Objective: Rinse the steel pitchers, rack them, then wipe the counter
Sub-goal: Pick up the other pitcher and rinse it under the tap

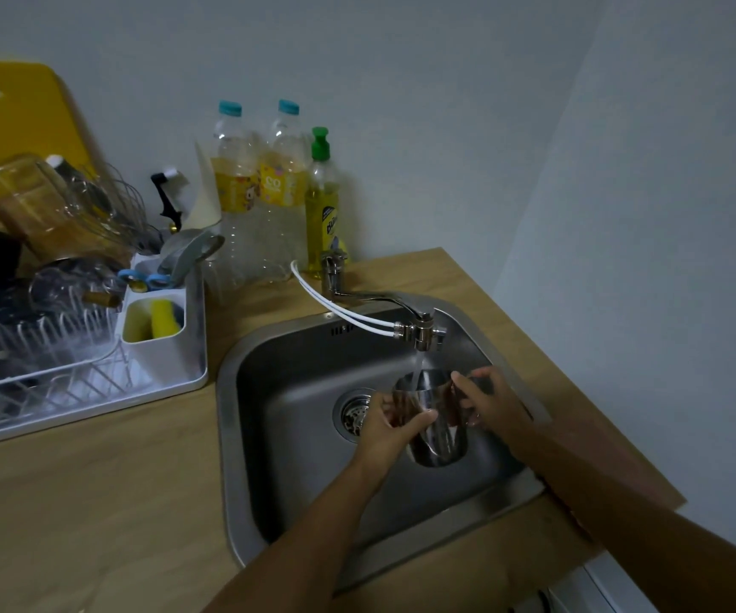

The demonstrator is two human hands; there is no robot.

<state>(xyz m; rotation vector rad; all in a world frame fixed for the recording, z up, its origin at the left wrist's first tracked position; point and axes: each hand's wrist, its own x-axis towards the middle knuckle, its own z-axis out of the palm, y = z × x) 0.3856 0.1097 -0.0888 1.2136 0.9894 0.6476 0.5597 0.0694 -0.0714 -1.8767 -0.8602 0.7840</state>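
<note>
A steel pitcher (439,431) is held upright over the steel sink (295,360), under the faucet (419,323). Water runs from the spout into its open top. My left hand (394,429) grips the pitcher's left side, thumb across the front. My right hand (492,402) grips its right side near the rim, where the handle is hidden by the fingers. The white dish rack (92,347) stands on the wooden counter (92,502) to the left, crowded with glassware, a whisk and dark items.
Two plastic bottles (260,192) and a green-capped dish soap bottle (322,205) stand behind the faucet. A yellow sponge (162,318) sits in the rack's caddy. A yellow cutting board (16,112) leans on the wall. White walls close the right side.
</note>
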